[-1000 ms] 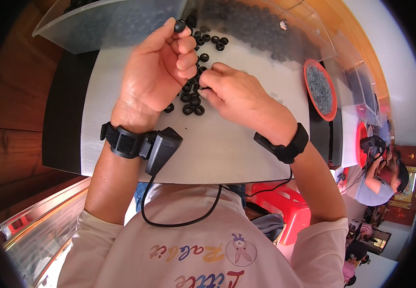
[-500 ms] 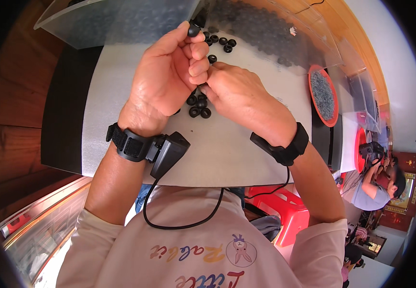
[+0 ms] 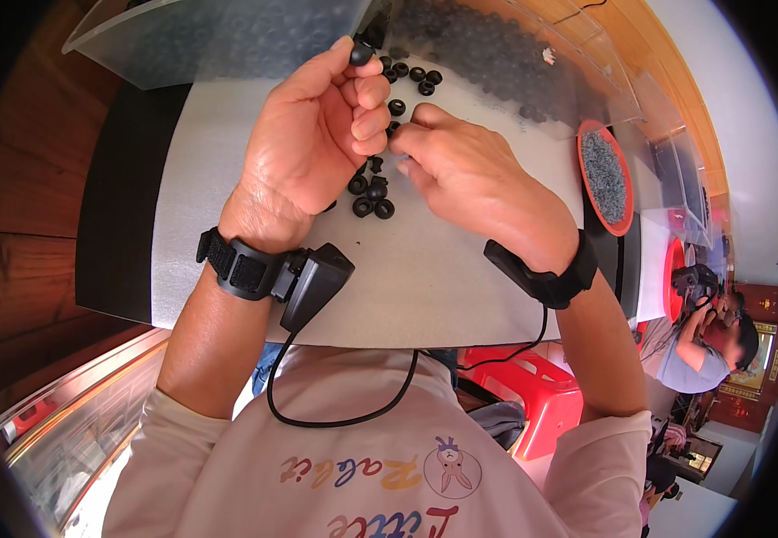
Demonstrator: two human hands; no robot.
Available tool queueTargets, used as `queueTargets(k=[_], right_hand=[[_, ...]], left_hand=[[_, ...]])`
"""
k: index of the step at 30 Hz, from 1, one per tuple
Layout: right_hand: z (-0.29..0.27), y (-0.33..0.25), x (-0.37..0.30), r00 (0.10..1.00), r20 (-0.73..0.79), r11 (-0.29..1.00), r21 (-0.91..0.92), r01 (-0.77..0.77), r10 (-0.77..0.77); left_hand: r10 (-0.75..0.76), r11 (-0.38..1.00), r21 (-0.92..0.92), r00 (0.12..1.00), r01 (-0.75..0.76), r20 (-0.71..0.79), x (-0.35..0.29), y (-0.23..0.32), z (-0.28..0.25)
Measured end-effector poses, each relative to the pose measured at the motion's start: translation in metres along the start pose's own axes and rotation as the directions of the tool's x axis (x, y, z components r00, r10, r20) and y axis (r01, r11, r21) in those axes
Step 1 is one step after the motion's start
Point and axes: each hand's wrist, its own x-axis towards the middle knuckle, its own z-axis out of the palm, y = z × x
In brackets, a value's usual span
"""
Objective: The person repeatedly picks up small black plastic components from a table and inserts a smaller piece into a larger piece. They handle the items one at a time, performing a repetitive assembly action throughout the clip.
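My left hand [image 3: 304, 143] is raised over the table with its palm showing. Its thumb and forefinger pinch a small black round cap [image 3: 361, 56], while the other fingers curl in. To its right, my right hand [image 3: 460, 157] is closed, fingertips drawn together above the table; what they hold, if anything, is hidden. Just left of those fingertips lies a loose group of black round caps [image 3: 377, 191], several with a hole showing. More such caps [image 3: 417, 74] lie farther back, and a single one [image 3: 396, 108] sits between the two groups.
A clear bin [image 3: 218, 40] stands at the far left, and a second translucent bin [image 3: 514, 58] full of black caps at the back. An orange-red bowl [image 3: 621, 226] of small grey pieces sits at right. Wrist cables hang near the table edge. Another person [image 3: 689, 359] works far right.
My right hand has moved slightly right, away from my left hand, uncovering more caps beneath its fingertips. My left hand stays nearly still with its cap.
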Motion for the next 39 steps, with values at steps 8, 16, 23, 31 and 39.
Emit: queueTargets(k=[8,16,23,31,39], right_hand=[[0.017,-0.009,0.013,0.997,0.037,0.997,-0.034,-0.068,0.07],[0.014,-0.011,0.015,0.999,0.018,0.991,0.125,-0.049,0.047],[-0.007,-0.004,0.001,0.996,-0.089,0.939,0.343,0.002,0.03],[-0.033,0.003,-0.029,0.959,-0.272,0.864,0.497,0.075,0.073],[-0.036,0.018,-0.047,0.953,-0.259,0.833,0.553,0.016,0.154]], left_hand=[[-0.005,1.0,0.007,1.0,0.005,-0.02,0.001,0.001,0.002],[0.014,1.0,0.013,0.999,-0.013,-0.048,-0.002,0.001,0.008],[-0.018,1.0,0.016,1.0,0.018,-0.016,-0.002,-0.002,0.008],[-0.163,0.975,0.15,0.987,0.163,-0.015,-0.003,-0.016,0.019],[-0.239,0.953,0.187,0.971,0.238,-0.017,-0.001,-0.024,0.02]])
